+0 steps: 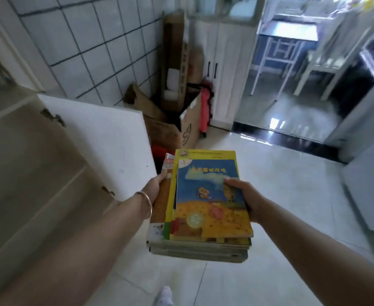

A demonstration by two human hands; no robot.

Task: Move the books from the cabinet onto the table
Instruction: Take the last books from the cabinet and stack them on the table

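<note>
Head view: a stack of books (206, 208) is gripped by left hand (154, 187) and right hand (246, 198), above the floor (281, 195).

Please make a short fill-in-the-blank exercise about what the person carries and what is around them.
1. Both hands hold a stack of ____.
2. The bracelet is on the ____ wrist.
3. The right hand has its thumb on the ____ book of the stack.
4. The cardboard boxes stand against the ____ wall.

Missing words: books; left; top; tiled
</note>
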